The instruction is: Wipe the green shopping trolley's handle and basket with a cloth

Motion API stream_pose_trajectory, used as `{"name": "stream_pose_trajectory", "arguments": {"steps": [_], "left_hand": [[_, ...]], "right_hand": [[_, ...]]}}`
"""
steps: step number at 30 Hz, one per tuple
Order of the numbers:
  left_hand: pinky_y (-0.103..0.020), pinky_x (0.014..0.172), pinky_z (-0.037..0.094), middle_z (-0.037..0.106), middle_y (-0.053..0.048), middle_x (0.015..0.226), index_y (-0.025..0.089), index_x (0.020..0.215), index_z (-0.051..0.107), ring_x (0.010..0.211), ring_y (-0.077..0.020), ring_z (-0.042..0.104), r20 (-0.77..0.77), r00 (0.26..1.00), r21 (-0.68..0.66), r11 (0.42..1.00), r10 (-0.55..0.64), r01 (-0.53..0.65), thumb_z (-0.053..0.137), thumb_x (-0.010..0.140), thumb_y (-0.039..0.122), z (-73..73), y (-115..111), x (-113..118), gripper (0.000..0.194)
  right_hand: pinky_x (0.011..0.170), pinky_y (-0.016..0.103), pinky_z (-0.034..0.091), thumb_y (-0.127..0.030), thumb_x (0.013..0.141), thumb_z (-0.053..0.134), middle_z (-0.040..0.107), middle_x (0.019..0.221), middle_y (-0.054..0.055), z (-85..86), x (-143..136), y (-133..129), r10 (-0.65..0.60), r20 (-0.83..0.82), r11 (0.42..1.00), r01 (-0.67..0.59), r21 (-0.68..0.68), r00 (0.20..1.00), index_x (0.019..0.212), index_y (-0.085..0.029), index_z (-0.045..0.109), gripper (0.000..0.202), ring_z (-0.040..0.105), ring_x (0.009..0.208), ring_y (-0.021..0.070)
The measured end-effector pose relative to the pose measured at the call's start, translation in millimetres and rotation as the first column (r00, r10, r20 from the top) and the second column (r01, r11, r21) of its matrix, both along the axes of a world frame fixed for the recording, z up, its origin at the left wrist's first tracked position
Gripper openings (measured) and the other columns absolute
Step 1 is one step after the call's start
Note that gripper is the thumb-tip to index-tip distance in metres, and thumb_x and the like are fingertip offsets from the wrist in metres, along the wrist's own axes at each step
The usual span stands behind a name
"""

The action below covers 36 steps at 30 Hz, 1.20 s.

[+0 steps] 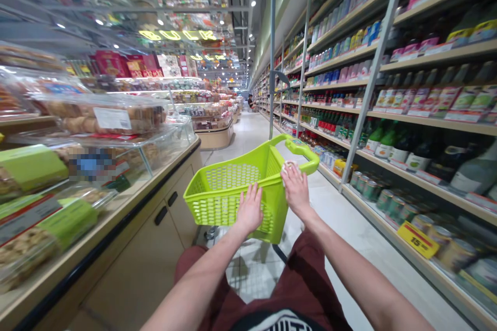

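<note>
A bright green plastic shopping cart (229,173) with perforated sides stands side-on before my knees. Its handle (305,151) is at the right end. Fingers extended and slightly apart, my left hand (250,210) lies against the near side of the basket. My right hand (296,189) presses a crumpled white cloth (290,166) onto the upper corner of the cart, just below the handle. Most of the cloth is hidden under the fingers, and I cannot tell whether it is cloth or paper.
To the left is a counter (171,160) with clear packs of baked snacks (112,114). On the right, tall shelves (427,119) carry bottles and cans, with a yellow price tag (418,239) low down. A grey pole (272,62) rises behind the cart. Far along the aisle is a person (251,102).
</note>
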<state>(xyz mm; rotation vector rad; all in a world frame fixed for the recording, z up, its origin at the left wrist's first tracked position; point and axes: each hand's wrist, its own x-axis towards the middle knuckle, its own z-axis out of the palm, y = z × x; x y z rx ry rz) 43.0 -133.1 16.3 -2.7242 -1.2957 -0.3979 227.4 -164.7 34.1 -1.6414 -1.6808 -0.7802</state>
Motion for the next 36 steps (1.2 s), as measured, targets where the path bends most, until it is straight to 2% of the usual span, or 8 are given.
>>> {"name": "stream_pose_trajectory", "arguments": {"steps": [3, 5, 8, 11, 20, 25, 29, 36], "left_hand": [[-0.045, 0.107, 0.010, 0.006, -0.007, 0.146, 0.014, 0.136, 0.014, 0.134, -0.0222, 0.002, 0.000, 0.993, -0.008, 0.993, 0.114, -0.114, 0.044, 0.069, 0.021, -0.1, 19.1, -22.0, 0.074], [-0.047, 0.106, 0.013, 0.008, -0.009, 0.146, 0.013, 0.136, 0.014, 0.133, -0.0241, 0.006, -0.017, 0.975, -0.063, 0.973, 0.223, -0.224, 0.045, 0.069, 0.023, -0.7, 32.9, -40.2, 0.075], [-0.051, 0.104, 0.017, 0.010, -0.010, 0.146, 0.014, 0.136, 0.013, 0.133, -0.0253, 0.009, -0.080, 0.946, -0.144, 0.936, 0.314, -0.322, 0.045, 0.068, 0.022, -4.4, 47.7, -64.6, 0.076], [-0.054, 0.103, 0.015, 0.011, -0.009, 0.146, 0.014, 0.136, 0.012, 0.133, -0.0244, 0.007, -0.106, 0.948, -0.138, 0.940, 0.300, -0.312, 0.045, 0.067, 0.021, -8.8, 51.5, -76.2, 0.077], [-0.054, 0.104, 0.009, 0.013, -0.007, 0.145, 0.017, 0.136, 0.014, 0.133, -0.0233, 0.009, -0.086, 0.964, -0.138, 0.955, 0.253, -0.263, 0.049, 0.066, 0.024, -8.1, 43.8, -74.8, 0.079], [-0.056, 0.104, 0.009, 0.013, -0.006, 0.145, 0.016, 0.136, 0.015, 0.133, -0.0241, 0.008, -0.097, 0.935, -0.130, 0.927, 0.340, -0.351, 0.046, 0.067, 0.022, -13.4, 45.7, -94.7, 0.076], [-0.056, 0.103, 0.010, 0.009, -0.007, 0.146, 0.016, 0.136, 0.015, 0.133, -0.0244, 0.007, -0.108, 0.924, -0.157, 0.912, 0.366, -0.379, 0.049, 0.064, 0.024, -15.3, 50.7, -106.4, 0.080], [-0.057, 0.103, 0.007, 0.016, -0.007, 0.145, 0.019, 0.134, 0.020, 0.133, -0.0266, 0.009, -0.109, 0.943, -0.167, 0.929, 0.315, -0.330, 0.053, 0.062, 0.032, -11.3, 56.8, -108.0, 0.081]], "right_hand": [[0.103, 0.047, 0.013, -0.006, 0.078, 0.036, 0.039, 0.134, 0.006, -7.6, -25.3, 6.6, 0.151, 0.093, 0.981, -0.137, -0.133, 0.984, 0.122, -0.023, 0.047, 0.048, 0.025, 0.127, 0.0196], [0.103, 0.047, 0.012, -0.006, 0.077, 0.036, 0.041, 0.133, 0.006, -2.2, -29.8, 7.7, 0.200, 0.119, 0.973, -0.183, -0.141, 0.973, 0.122, -0.023, 0.046, 0.050, 0.027, 0.127, 0.0189], [0.102, 0.049, 0.011, -0.006, 0.077, 0.035, 0.039, 0.133, 0.008, 13.4, -14.3, 6.8, 0.083, 0.084, 0.996, -0.081, -0.028, 0.993, 0.124, -0.020, 0.043, 0.050, 0.025, 0.127, 0.0198], [0.101, 0.051, 0.011, -0.008, 0.076, 0.036, 0.039, 0.134, 0.008, 21.4, 11.6, 7.5, -0.039, 0.071, 0.999, 0.040, -0.013, 0.997, 0.125, -0.020, 0.041, 0.051, 0.026, 0.127, 0.0218], [0.101, 0.049, 0.015, -0.015, 0.075, 0.040, 0.035, 0.136, 0.007, 11.9, 39.0, 24.2, -0.097, 0.110, 0.993, 0.103, -0.051, 0.989, 0.128, -0.019, 0.036, 0.053, 0.024, 0.127, 0.0211], [0.099, 0.051, 0.016, -0.015, 0.075, 0.039, 0.038, 0.134, 0.008, 18.3, 43.5, 34.4, -0.135, 0.042, 0.988, 0.138, -0.071, 0.990, 0.126, -0.019, 0.038, 0.051, 0.027, 0.125, 0.0219], [0.098, 0.054, 0.015, -0.015, 0.076, 0.039, 0.040, 0.132, 0.010, 21.3, 21.2, 48.1, -0.139, 0.017, 0.982, 0.140, -0.129, 0.990, 0.124, -0.018, 0.041, 0.048, 0.029, 0.124, 0.0243], [0.100, 0.055, 0.013, -0.012, 0.078, 0.037, 0.040, 0.133, 0.008, -5.1, -62.0, 73.9, 0.166, 0.052, 0.919, -0.135, -0.370, 0.985, 0.122, -0.020, 0.043, 0.045, 0.029, 0.125, 0.0218]]}}
